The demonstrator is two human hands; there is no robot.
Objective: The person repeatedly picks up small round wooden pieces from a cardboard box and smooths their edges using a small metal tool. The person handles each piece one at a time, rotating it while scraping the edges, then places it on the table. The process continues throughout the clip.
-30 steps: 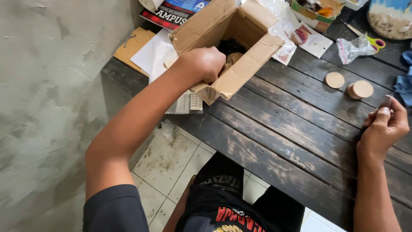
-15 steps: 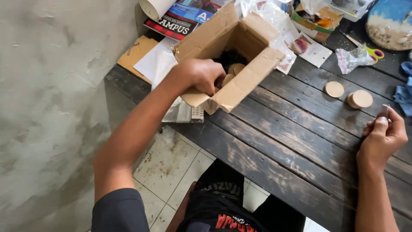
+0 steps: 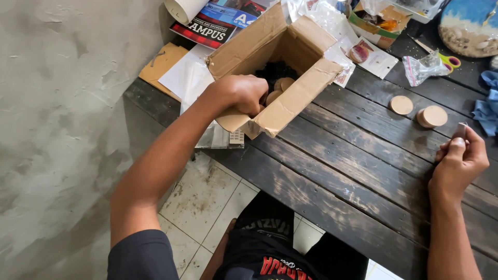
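Two wooden discs point(image 3: 417, 111) already out on the counter point(image 3: 332, 171), more in the cardboard box point(image 3: 275, 67) w/ left hand point(image 3: 239, 93) reaching in, grip curled, contents hidden; right hand point(image 3: 459, 158) pinching a small grey piece point(image 3: 460, 129).

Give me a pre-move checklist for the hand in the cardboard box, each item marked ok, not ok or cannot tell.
1. Left hand inside the cardboard box: ok, fingers curled over the near flap.
2. Wooden discs in box within reach: ok, beside the fingers.
3. Disc actually gripped: cannot tell, fingertips hidden.
4. Box fully on the dark table: not ok, near corner overhangs the edge.
5. Right hand away from the box: ok, resting at the far side, pinching a small item.
6. Two loose discs undisturbed: ok.
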